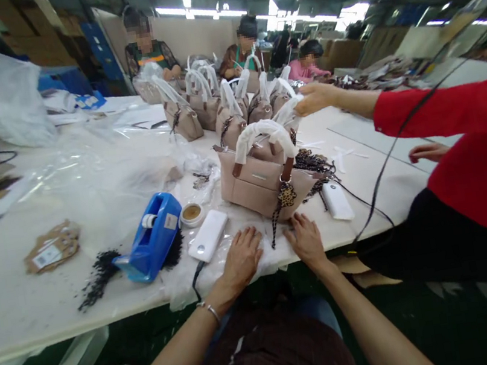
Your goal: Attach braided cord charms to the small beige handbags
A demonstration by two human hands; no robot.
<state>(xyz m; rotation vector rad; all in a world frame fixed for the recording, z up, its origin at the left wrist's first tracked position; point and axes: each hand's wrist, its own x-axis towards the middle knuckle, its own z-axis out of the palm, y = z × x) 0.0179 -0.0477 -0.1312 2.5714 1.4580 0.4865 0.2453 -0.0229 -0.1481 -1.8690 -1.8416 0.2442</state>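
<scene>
Left hand (241,255) and right hand (307,241) rest unclenched near the table (10,309) edge. Just beyond stands a bag (245,191); its plate (259,174) is unreadable.

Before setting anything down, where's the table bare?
Mostly bare: front-left table, between brown card and near edge; right side, between white strips and red-sleeved co-worker's lower hand, though a black cable crosses. Crowded: around left hand, right hand, front bag, dispenser.

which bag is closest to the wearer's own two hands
The front bag, with a spotted charm showing, just beyond the left hand and right hand; the other bags stand farther back.
</scene>
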